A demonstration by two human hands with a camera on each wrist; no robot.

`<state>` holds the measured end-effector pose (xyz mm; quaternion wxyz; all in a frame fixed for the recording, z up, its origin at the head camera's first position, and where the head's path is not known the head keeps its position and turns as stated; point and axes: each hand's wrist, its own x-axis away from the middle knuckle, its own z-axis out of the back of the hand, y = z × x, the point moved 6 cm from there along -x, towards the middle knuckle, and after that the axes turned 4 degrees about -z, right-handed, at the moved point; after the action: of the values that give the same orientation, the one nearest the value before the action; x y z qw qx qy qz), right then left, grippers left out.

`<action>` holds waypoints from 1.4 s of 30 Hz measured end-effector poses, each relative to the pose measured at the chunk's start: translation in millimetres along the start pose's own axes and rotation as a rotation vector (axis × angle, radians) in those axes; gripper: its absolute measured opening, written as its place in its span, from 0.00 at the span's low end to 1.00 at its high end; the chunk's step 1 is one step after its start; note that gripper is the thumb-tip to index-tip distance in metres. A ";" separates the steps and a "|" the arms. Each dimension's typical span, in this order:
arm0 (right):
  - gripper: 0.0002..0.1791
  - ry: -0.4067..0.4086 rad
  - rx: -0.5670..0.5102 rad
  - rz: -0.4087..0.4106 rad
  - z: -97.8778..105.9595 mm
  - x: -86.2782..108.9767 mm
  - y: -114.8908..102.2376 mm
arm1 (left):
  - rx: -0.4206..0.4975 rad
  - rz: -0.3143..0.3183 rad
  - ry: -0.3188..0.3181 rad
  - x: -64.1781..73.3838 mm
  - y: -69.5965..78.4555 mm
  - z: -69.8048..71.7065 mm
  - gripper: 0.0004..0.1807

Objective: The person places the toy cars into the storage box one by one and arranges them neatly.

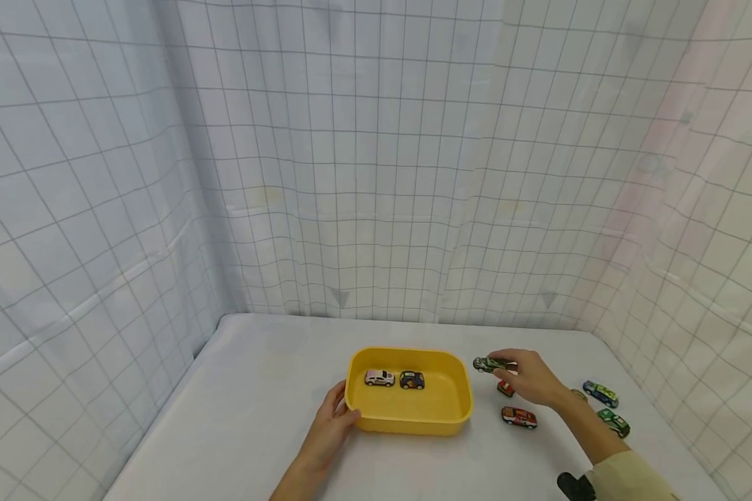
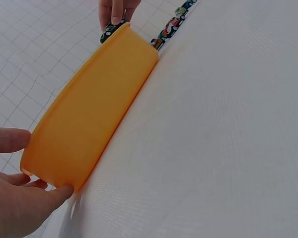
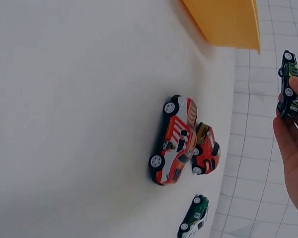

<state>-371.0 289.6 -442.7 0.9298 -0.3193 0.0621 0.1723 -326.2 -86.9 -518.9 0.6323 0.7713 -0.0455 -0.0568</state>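
Observation:
A yellow plastic bin stands on the white table, holding a white toy car and a dark blue toy car. My left hand grips the bin's left end, the thumb at its near corner and the fingers along the side. Just right of the bin and above the table, my right hand pinches a dark green toy car between thumb and fingers. Below that hand sit a small red toy car and a red-and-white toy car.
Farther right on the table are a blue-and-green toy car and a green-and-white toy car. Another car is partly hidden behind my right wrist. White gridded curtains hang around the back and sides of the table.

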 end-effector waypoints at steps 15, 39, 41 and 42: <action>0.15 -0.078 -0.018 0.023 -45.3 -42.7 -39.0 | 0.001 0.001 -0.004 -0.9 -2.7 3.1 0.41; 0.03 -0.242 0.553 0.087 -95.5 -61.0 -67.2 | -0.038 0.017 0.018 0.5 0.1 0.7 0.42; 0.03 -0.250 0.565 0.078 -97.8 -61.6 -66.6 | -0.035 0.011 0.014 0.7 0.8 0.4 0.42; 0.03 -0.254 0.569 0.072 -99.0 -62.0 -66.5 | -0.033 0.012 0.014 0.6 0.8 0.4 0.42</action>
<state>-405.5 162.3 -468.6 0.9754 -0.0198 0.0023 0.2194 -325.8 -87.6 -518.3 0.6457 0.7607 -0.0448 -0.0485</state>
